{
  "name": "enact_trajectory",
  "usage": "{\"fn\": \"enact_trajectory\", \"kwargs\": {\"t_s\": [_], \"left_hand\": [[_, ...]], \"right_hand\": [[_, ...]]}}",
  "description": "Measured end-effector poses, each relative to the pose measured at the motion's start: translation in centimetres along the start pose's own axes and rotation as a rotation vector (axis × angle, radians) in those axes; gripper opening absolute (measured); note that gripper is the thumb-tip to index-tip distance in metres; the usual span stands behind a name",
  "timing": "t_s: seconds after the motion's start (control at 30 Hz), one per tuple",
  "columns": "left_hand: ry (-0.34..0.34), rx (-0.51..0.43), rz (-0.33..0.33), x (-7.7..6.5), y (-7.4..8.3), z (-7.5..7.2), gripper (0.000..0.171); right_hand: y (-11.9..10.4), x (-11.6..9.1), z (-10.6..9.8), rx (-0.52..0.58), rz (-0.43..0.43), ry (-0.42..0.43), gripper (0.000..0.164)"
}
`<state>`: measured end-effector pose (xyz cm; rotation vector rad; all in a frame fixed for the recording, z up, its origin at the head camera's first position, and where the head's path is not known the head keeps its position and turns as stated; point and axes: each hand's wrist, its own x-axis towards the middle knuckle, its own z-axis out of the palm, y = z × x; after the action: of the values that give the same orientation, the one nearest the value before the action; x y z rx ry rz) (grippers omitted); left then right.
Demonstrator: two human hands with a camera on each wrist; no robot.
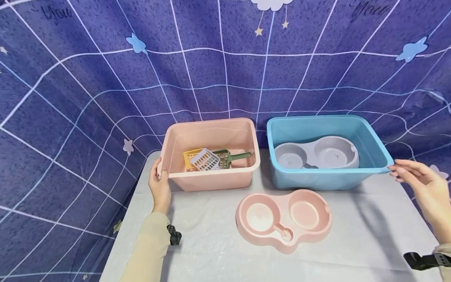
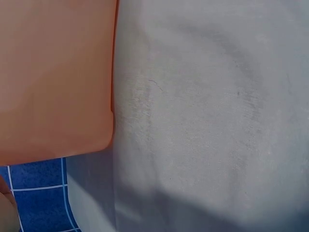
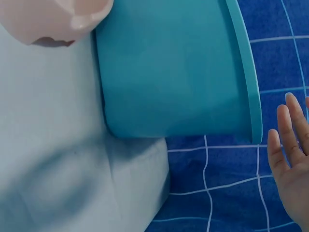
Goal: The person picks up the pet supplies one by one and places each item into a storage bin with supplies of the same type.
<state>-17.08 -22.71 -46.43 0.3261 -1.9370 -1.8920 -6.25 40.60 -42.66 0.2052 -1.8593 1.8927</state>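
Note:
At the front left corner of a pink litter box (image 1: 211,181), my left hand (image 1: 161,192) grips the rim between thumb and fingers. Several litter scoops lie inside it: a yellow one (image 1: 189,158), a pale grey one (image 1: 205,160) and a green one (image 1: 239,156). My right hand (image 1: 423,180) reaches to the front right corner of a blue litter box (image 1: 317,181). In the right wrist view its fingers (image 3: 286,128) are straight and spread, beside the rim. A grey double pet bowl (image 1: 310,147) sits inside the blue box. Only a sliver of the left hand (image 2: 7,208) shows in the left wrist view.
A pink double pet bowl (image 1: 283,211) stands on the grey-covered table (image 1: 204,239), in front of the two boxes. Behind and to the left hangs a blue curtain (image 1: 211,70) with a white grid and stars. A narrow gap separates the boxes.

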Motion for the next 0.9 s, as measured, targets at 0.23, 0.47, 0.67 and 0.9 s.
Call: {"fn": "enact_trajectory", "kwargs": {"t_s": [0.23, 0.47, 0.67, 0.9], "left_hand": [[0.004, -0.02, 0.012, 0.2, 0.2, 0.2, 0.046], [-0.002, -0.016, 0.006, 0.1, -0.1, 0.2, 0.046], [0.006, -0.057, 0.021, 0.8, -1.7, 0.1, 0.046], [0.028, -0.058, 0.037, 1.6, -3.5, 0.0, 0.044]], "right_hand": [[0.7, 1.2, -1.0, 0.06, -0.011, 0.052, 0.028], [1.4, 1.3, -2.2, 0.128, 0.01, 0.078, 0.03], [2.1, 1.6, -2.7, -0.105, 0.057, 0.085, 0.033], [2.8, 1.9, -2.6, -0.25, 0.132, 0.103, 0.037]]}}
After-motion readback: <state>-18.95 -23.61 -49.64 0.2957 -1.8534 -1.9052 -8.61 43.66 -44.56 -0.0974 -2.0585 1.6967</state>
